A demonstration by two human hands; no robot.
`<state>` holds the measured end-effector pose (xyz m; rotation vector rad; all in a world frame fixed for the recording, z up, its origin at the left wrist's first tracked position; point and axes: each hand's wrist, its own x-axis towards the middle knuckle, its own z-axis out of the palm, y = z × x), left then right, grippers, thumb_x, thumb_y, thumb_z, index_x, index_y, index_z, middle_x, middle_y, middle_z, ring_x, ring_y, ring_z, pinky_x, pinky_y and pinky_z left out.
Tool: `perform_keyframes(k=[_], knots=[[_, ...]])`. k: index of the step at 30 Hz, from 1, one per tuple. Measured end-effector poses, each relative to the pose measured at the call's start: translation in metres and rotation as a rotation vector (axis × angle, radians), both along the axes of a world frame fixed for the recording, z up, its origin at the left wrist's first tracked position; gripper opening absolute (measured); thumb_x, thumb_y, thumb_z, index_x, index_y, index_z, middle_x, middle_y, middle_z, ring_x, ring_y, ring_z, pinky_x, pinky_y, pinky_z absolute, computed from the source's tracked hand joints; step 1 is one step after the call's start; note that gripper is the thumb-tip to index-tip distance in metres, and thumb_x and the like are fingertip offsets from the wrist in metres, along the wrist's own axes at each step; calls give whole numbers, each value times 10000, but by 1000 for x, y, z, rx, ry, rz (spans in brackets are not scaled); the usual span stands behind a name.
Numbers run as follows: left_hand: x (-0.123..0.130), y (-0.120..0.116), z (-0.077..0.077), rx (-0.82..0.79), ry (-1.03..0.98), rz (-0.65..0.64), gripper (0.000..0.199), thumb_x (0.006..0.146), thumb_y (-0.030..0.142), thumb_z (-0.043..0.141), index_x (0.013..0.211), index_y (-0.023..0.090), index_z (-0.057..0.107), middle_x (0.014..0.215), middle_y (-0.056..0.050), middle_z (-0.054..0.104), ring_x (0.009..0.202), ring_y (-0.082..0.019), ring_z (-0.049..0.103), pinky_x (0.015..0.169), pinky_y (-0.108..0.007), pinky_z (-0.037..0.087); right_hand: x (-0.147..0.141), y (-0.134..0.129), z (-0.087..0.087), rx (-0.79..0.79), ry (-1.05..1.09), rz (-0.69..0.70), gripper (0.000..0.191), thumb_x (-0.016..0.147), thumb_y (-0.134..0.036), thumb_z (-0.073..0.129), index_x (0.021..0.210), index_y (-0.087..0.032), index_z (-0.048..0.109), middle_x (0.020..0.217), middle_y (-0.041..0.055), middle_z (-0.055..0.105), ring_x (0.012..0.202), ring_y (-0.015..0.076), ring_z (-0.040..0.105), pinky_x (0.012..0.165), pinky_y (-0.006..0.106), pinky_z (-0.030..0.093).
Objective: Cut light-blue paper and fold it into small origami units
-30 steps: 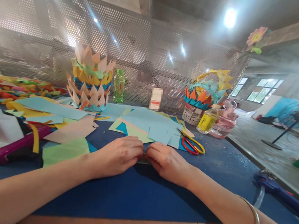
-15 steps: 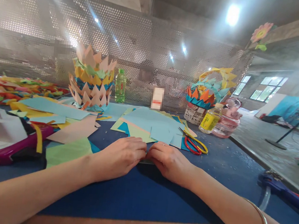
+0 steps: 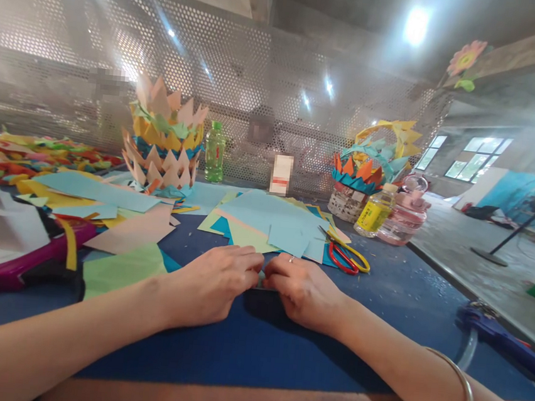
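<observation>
1. Head view: a small flat piece (image 3: 261,280), pale greyish-green, is held just above or against the blue worktop (image 3: 214,359), near its front middle. Only a short stretch is exposed between the fingertips, with a dark line along its lower edge; its full shape and material cannot be told.
2. Its left end is grasped by the left hand (image 3: 216,284), whose fingers are curled down over it; the thumb is mostly hidden.
3. Its right end is grasped likewise by the right hand (image 3: 303,292), on which a ring is worn. The two hands are separated by a narrow gap.
4. Just beyond, light-blue sheets (image 3: 259,215) are spread over green, yellow and darker blue paper.
5. Scissors (image 3: 350,249) with red and yellow handles are laid at the right edge of that paper.
6. To the left, a light-green sheet (image 3: 123,268) is partly covered by the left forearm.
7. Farther back, a tiered, pointed paper piece (image 3: 163,146) is placed beside a green bottle (image 3: 215,154).
8. At the back right, a yellow-labelled bottle (image 3: 374,214) is stood between a paper-trimmed basket (image 3: 345,202) and a pink bottle (image 3: 402,225).
</observation>
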<state>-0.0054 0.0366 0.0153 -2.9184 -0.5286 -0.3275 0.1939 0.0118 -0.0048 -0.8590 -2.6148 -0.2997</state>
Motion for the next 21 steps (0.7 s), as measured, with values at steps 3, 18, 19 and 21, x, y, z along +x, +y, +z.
perform_keyframes(k=[3, 18, 19, 21], knots=[[1, -4, -1, 37, -8, 11, 204, 716, 18, 422, 754, 152, 571, 842, -64, 551, 855, -184, 509, 766, -302, 414, -1, 0, -1, 33, -17, -26, 238, 777, -14, 394, 745, -135, 596, 770, 76, 557, 770, 163, 498, 663, 256, 429], [2, -14, 3, 84, 46, 37, 224, 678, 9, 429, 748, 160, 578, 701, -40, 571, 728, -179, 542, 815, -336, 380, -1, -2, -1, 97, -33, -48, 240, 782, -31, 399, 691, -137, 594, 748, 65, 565, 724, 152, 481, 612, 244, 403], [2, -14, 3, 85, 44, 32, 226, 675, 11, 432, 748, 164, 581, 691, -35, 575, 715, -174, 545, 837, -340, 370, -1, -2, -2, 98, -29, -45, 238, 780, -32, 402, 691, -137, 596, 754, 65, 570, 726, 150, 484, 616, 243, 406], [0, -14, 1, 104, 16, 16, 230, 676, 21, 441, 762, 177, 587, 687, -25, 588, 711, -166, 554, 884, -344, 343, -1, -2, -2, 93, -13, -39, 237, 773, -25, 405, 698, -139, 598, 768, 63, 576, 734, 146, 490, 628, 239, 411]])
